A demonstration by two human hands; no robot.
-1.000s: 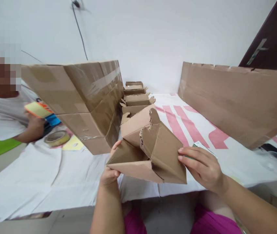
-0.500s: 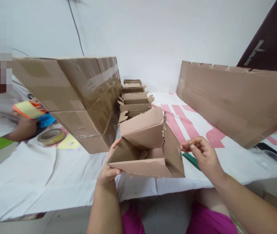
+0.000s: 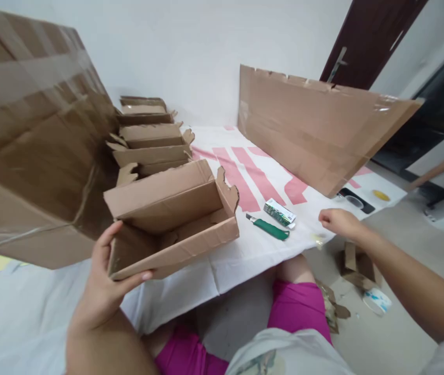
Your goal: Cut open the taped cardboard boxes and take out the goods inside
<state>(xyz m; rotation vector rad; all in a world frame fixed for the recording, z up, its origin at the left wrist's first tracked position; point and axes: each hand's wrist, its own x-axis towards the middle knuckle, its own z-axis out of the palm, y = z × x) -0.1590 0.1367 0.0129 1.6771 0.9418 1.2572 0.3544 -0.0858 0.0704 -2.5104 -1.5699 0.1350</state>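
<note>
My left hand (image 3: 102, 284) grips the near left end of a small open cardboard box (image 3: 175, 208), thumb on the front wall, and holds it tilted above the white cloth (image 3: 225, 260). My right hand (image 3: 337, 221) is stretched out to the right, away from the box, over the cloth's near right edge. Its fingers are curled together; what they hold, if anything, does not show. A small yellowish scrap (image 3: 318, 239) lies just below it. A green-handled cutter (image 3: 271, 229) and a small green and white packet (image 3: 280, 212) lie between the box and that hand.
A big taped cardboard box (image 3: 30, 156) fills the left. A row of several small open boxes (image 3: 147, 138) runs back behind the held one. A long cardboard sheet (image 3: 316, 125) leans at the right. On the floor lie cardboard scraps (image 3: 357, 263) and a tape roll (image 3: 376, 301).
My right hand has left the box and swung out to the right. My left hand now holds the box alone, tilted lower. My view has turned right, so the other person is out of sight.
</note>
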